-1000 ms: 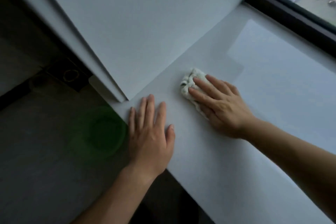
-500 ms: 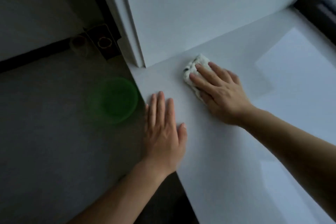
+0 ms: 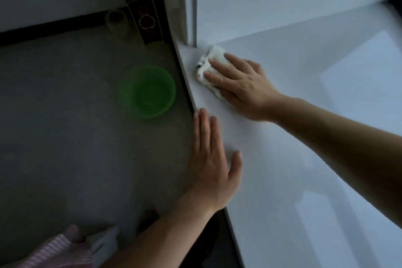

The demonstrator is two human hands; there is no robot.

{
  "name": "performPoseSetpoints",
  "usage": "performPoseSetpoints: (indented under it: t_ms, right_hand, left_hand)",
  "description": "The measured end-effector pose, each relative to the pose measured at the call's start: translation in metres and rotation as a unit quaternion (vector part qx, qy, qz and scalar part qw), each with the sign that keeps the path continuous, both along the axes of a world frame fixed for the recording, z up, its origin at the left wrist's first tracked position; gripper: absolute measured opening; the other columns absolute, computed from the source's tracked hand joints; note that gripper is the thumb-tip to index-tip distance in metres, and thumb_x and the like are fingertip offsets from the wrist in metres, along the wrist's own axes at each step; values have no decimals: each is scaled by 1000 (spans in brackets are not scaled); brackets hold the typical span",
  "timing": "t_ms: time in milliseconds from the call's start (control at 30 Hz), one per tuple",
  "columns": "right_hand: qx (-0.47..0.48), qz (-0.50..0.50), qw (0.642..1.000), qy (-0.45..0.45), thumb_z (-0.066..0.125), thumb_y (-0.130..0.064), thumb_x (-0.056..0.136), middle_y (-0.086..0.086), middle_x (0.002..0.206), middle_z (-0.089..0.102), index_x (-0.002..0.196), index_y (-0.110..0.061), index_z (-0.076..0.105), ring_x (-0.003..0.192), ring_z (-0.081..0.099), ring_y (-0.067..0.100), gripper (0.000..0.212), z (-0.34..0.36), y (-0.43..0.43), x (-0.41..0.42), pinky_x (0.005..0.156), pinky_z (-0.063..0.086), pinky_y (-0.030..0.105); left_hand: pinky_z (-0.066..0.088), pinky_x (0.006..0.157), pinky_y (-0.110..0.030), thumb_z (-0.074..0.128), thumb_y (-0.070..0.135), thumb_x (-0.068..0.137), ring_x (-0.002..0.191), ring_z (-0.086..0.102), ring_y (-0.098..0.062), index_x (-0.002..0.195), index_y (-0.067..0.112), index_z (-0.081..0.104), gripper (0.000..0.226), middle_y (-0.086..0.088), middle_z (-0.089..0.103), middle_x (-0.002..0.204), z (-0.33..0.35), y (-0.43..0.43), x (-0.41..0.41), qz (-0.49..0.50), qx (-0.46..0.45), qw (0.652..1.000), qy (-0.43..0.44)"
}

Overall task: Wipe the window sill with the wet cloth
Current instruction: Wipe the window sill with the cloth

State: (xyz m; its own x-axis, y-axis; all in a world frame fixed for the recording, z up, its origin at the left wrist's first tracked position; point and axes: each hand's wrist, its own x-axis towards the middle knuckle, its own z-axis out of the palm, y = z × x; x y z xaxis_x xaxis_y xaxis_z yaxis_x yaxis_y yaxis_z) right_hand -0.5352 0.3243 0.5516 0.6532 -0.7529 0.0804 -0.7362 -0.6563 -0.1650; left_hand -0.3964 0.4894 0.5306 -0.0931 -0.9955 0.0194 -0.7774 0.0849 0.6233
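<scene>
— What's nearest the camera?
— A pink striped cloth (image 3: pixel 58 252) at the bottom left, with a white box (image 3: pixel 102 243) beside it on the floor (image 3: pixel 54 148).
— And the hands?
— The left hand (image 3: pixel 213 163) lies flat on the window sill (image 3: pixel 304 180), right at its front edge, fingers (image 3: pixel 203 128) straight and close together, thumb out to the side, holding nothing.
— The right one?
— Farther along, the right hand (image 3: pixel 241 85) presses palm-down on the wet cloth (image 3: pixel 210 61), fingers spread over it. The white cloth is bunched near the sill's far front corner, just beside the white vertical frame (image 3: pixel 191 6).
— Anything below?
— A green basin (image 3: pixel 148 91) sits on the floor, near the sill's edge. Beyond it, by the wall, stand a clear jar (image 3: pixel 116 23) and a dark patterned box (image 3: pixel 145 22), both blurred.
</scene>
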Motion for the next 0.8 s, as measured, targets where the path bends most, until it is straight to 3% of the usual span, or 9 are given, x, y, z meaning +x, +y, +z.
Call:
performPoseSetpoints:
  t_ms: [133,267,333,467,533,600,667,800]
  right_hand:
    - [-29,-7,1000,-10,34,-45,103,-6,159,34,147,-37,42,146,29,32,46,-5,-16,31,110,28,48]
    - [-13,93,996,-3,39,-37,103,-7,160,30,148,-34,41,150,22,27,45,-7,41,-17,113,25,48]
    - [-5,108,994,11,38,-38,103,-7,160,30,148,-34,42,150,22,27,45,-4,29,-30,114,26,47]
    - [-7,-79,996,-30,40,-41,101,-5,157,38,145,-37,46,146,31,32,44,-8,8,-8,110,30,52]
    - [-10,-66,997,-36,42,-39,101,-5,158,35,146,-38,45,147,28,31,45,-10,42,-10,112,26,51]
    - [9,-48,998,-36,42,-38,102,-9,160,30,146,-39,43,150,22,28,45,-8,84,-33,115,23,48]
    - [19,-96,994,-45,40,-40,103,-11,160,30,147,-39,42,150,21,24,43,-5,104,-65,116,23,47]
    - [-8,-318,948,-5,35,-51,101,-11,159,32,146,-42,40,147,27,26,46,-6,49,-153,114,28,48]
  left_hand:
    - [3,122,-35,43,40,92,150,-12,-21,153,1,8,81,-13,-7,163,2,0,0,8,3,999,-37]
    - [17,120,-46,48,32,91,150,1,-26,150,-4,16,76,-17,7,162,0,2,-2,24,-8,1000,9]
    - [23,116,-50,48,31,89,150,8,-30,148,-6,20,75,-20,12,160,1,3,0,29,-13,999,29]
    - [30,111,-53,50,31,89,142,25,-39,139,-9,30,67,-26,24,152,3,-11,7,64,-48,996,36]
    - [26,114,-52,48,33,91,143,24,-40,140,-11,28,69,-28,24,152,7,-28,13,65,-77,995,20]
    - [19,118,-49,46,34,92,146,17,-38,144,-10,24,71,-28,19,155,11,-48,16,20,-88,996,-9]
    - [12,120,-49,41,38,93,149,10,-34,149,-1,23,71,-23,15,159,16,-73,14,-54,-76,994,-55]
    - [11,120,-50,31,50,91,148,14,-30,148,17,33,65,-12,21,160,23,-123,-13,-195,-45,966,-166]
